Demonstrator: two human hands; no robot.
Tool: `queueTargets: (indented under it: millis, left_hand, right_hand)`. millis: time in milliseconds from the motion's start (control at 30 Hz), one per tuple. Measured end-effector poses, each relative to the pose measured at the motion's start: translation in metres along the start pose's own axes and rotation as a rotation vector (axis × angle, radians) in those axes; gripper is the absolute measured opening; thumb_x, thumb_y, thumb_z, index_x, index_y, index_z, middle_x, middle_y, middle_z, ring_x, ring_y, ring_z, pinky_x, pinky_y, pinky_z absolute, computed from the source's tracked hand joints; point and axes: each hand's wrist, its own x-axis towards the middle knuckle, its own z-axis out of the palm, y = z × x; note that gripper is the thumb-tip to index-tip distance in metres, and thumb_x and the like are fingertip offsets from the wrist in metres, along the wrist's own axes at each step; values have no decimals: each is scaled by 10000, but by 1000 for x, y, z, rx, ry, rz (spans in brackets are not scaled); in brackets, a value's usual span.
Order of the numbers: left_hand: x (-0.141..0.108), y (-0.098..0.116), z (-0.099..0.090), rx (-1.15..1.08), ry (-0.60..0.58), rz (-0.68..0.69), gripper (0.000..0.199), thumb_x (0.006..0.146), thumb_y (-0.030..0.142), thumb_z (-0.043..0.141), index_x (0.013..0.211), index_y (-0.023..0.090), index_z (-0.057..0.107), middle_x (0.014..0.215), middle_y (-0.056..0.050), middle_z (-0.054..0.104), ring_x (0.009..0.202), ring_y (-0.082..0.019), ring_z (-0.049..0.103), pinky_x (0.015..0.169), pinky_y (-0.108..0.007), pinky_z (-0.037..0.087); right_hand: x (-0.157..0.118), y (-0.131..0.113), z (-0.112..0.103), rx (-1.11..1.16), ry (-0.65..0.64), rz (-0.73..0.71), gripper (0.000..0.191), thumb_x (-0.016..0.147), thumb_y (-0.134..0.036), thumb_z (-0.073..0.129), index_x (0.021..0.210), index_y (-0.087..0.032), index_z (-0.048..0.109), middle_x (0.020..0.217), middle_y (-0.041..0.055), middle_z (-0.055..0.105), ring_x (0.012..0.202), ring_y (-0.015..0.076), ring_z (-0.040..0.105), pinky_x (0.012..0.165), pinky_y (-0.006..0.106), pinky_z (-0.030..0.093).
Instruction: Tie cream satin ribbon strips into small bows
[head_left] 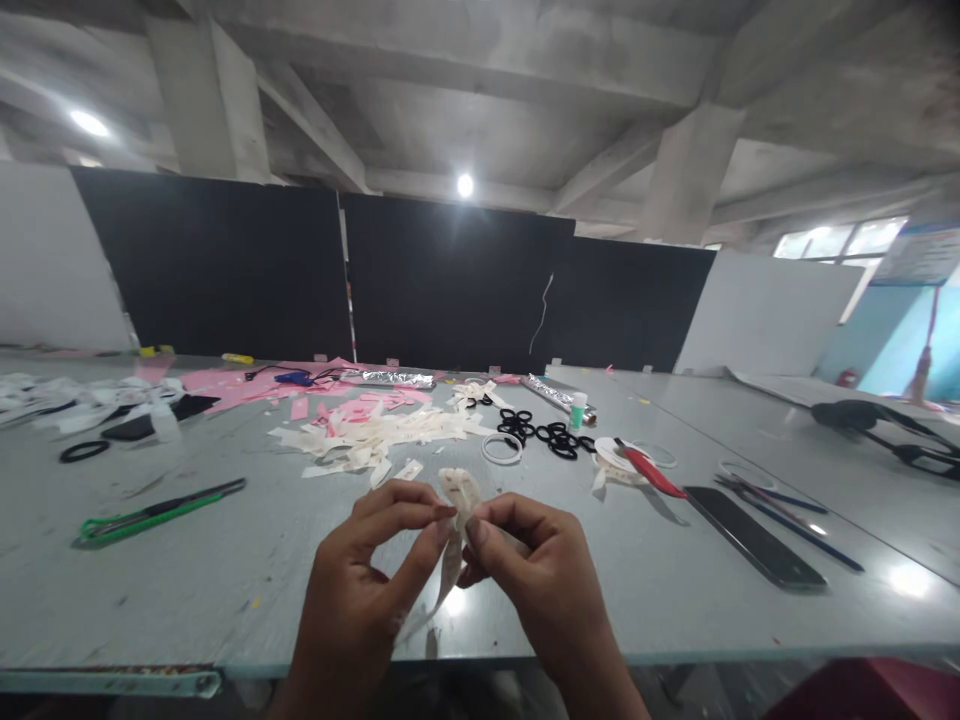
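Between my two hands a thin cream strip (460, 487) is held over the front of the table. It loops up above the fingertips, and a tail hangs down between the hands. My left hand (367, 570) is closed, with thumb and forefinger pinching the strip from the left. My right hand (536, 565) grips it from the right, its thumb pressed over the bent fingers, which partly hide the strip. Beyond the hands lies a heap of similar cream strips (375, 440). A white ring (502, 449) and several black rings (559, 438) lie to the heap's right.
On the left lies a green utility knife (161, 512). To the right are a red-handled tool (652, 470), a black phone (754, 537), tweezers (787, 515) and a white tape roll (619, 455). Pink scraps (240, 385) and a glue stick (577, 410) sit further back, before black panels (457, 285).
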Motion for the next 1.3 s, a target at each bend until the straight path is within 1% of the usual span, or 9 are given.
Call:
queueTargets:
  millis: [167,267,367,600,767,900,1033,1133,1300]
  left_hand:
    - [-4,1,1,-29,5,8,118,803,258,616,759,199,707,857,-38,645,803,-155,616,696,-235,495]
    - [-6,2,-3,5,-24,96,112,808,242,612,808,203,717,888,-48,650,827,-164,621,703,-244,509]
    - [-10,3,-6,83,-43,187,118,809,225,608,841,208,720,917,-53,653,838,-167,624,705,-250,520]
    - [-17,7,-4,295,70,303,145,833,244,579,872,229,718,943,-41,649,819,-157,621,705,-251,522]
    - [-17,7,-5,371,72,403,144,827,210,585,890,235,712,939,-36,653,814,-153,623,707,-249,520]
    - [-16,7,-5,400,88,456,123,804,181,615,858,237,711,898,-22,657,786,-142,627,689,-234,519]
    - [-18,7,-4,358,58,408,124,811,191,602,856,229,711,909,-29,654,777,-137,628,673,-222,525]
    - [-19,7,-3,292,38,307,147,827,222,578,885,224,713,913,-38,653,787,-142,631,657,-217,528]
    - [-16,9,-2,179,-2,164,135,813,248,595,837,212,722,893,-40,661,800,-153,635,669,-226,528]
  right_hand:
    - [-6,-5,-1,-17,9,-17,252,723,-391,710,747,-141,705,657,38,671,559,142,642,530,223,531]
    - [-12,-10,-3,-77,-14,-20,242,746,-385,694,781,-146,718,676,45,680,602,151,648,563,228,533]
    - [-18,-14,-3,-163,-11,-47,228,763,-371,679,781,-148,722,634,37,664,592,142,626,554,216,515]
    - [-21,-14,3,-273,78,-125,188,758,-334,673,757,-152,722,645,31,663,617,142,628,565,192,504]
    - [-21,-11,4,-323,90,-187,178,760,-319,656,743,-155,724,619,26,655,581,134,618,529,181,490]
    - [-24,-13,5,-362,141,-214,141,757,-277,642,729,-157,711,627,21,658,580,125,610,532,175,475]
    - [-25,-13,5,-388,139,-224,134,746,-263,629,724,-151,700,613,18,651,542,113,578,500,177,449]
    - [-24,-12,6,-384,122,-204,141,739,-266,625,730,-146,699,602,16,646,517,105,554,479,178,431]
    - [-24,-13,8,-339,136,-170,168,732,-296,640,717,-140,697,585,19,634,517,106,539,472,183,422]
